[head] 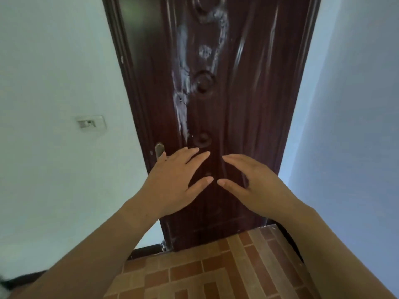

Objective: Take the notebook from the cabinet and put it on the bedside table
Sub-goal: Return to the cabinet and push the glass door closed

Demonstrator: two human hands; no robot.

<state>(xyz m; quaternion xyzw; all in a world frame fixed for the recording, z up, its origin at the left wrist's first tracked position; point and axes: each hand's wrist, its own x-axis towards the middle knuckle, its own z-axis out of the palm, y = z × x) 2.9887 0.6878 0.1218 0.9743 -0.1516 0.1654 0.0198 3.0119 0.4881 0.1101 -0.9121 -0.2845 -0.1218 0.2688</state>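
Observation:
No notebook, cabinet or bedside table shows in the head view. My left hand (174,180) and my right hand (252,184) are both stretched out in front of me, palms down, fingers spread, holding nothing. They hover side by side before a dark brown wooden door (237,93), thumbs nearly touching each other.
The door is shut, with carved round knobs down its middle and white smears. A metal handle plate (159,149) sits at its left edge, just beyond my left fingertips. A wall switch (91,123) is on the pale left wall. The floor (216,277) is brown brick-pattern tile.

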